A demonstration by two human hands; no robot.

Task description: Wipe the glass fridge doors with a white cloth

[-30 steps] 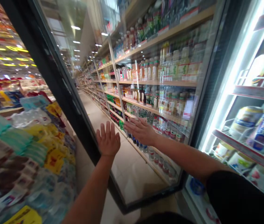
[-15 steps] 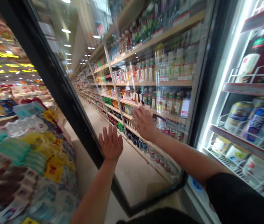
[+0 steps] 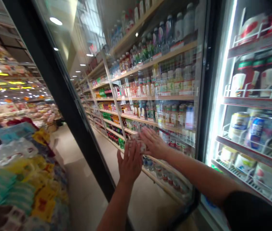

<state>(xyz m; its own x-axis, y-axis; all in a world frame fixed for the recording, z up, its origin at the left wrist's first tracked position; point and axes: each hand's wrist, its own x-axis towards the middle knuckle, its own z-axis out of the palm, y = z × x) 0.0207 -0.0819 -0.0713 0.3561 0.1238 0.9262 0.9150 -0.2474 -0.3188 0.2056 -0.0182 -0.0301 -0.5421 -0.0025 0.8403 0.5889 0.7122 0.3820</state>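
A glass cooler door (image 3: 63,96) with a black frame stands swung open in front of me. My right hand (image 3: 154,142) presses a crumpled pale cloth or tissue (image 3: 137,144) against the glass, its fingers bent over the right side of it. My left hand (image 3: 131,162) lies on the glass just below and to the left, fingers stretched out. Its fingertips overlap the cloth's lower edge; whether they grip it is hard to tell.
To the right, the lit cooler (image 3: 258,102) has wire-fronted shelves of bottles, cans and tubs. Through the glass, long shelves of bottled drinks (image 3: 148,86) show. Piled packaged goods (image 3: 25,173) stand at the left, beside a floor aisle (image 3: 75,170).
My left hand has moved right and come up to my right hand. The crumpled cloth shows between them now. The view has tilted and shifted.
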